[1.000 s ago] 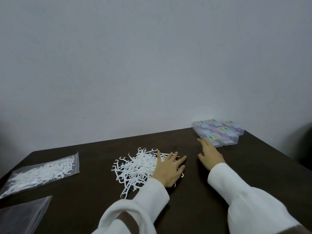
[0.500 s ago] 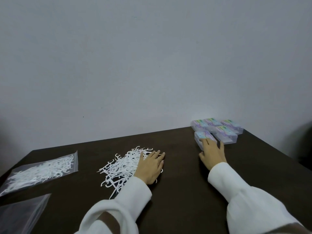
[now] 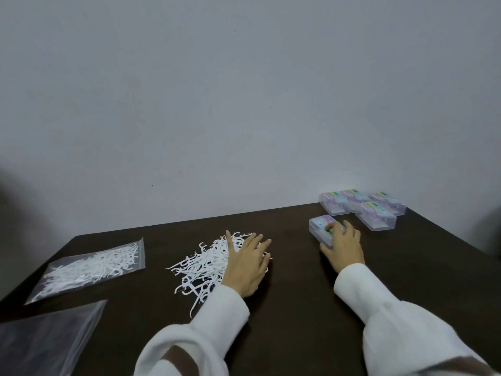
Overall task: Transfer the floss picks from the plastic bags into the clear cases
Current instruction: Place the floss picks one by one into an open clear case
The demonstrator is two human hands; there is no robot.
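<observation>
Head view, near to far. Lower left corner: empty bag, flat on the dark counter. Above it, left of centre, full bag with picks inside, untouched. Centre: loose pile of picks on the counter. Left hand lies flat on the pile's right side, fingers straight and spread, gripping nothing. Right of centre: right hand on a single case, fingers curled over its near end, holding it; case sits apart from the others, lid looks closed. Far right by the wall: cluster of four cases, touching each other, closed as far as I can tell.

Step, my read: one bag dumped, first case being taken for filling; no picks in any case yet that I can see. Next move needs the case brought near the pile and opened, then picks gathered in small bunches, aligned so they fit. Risk: picks tangle and scatter.
</observation>
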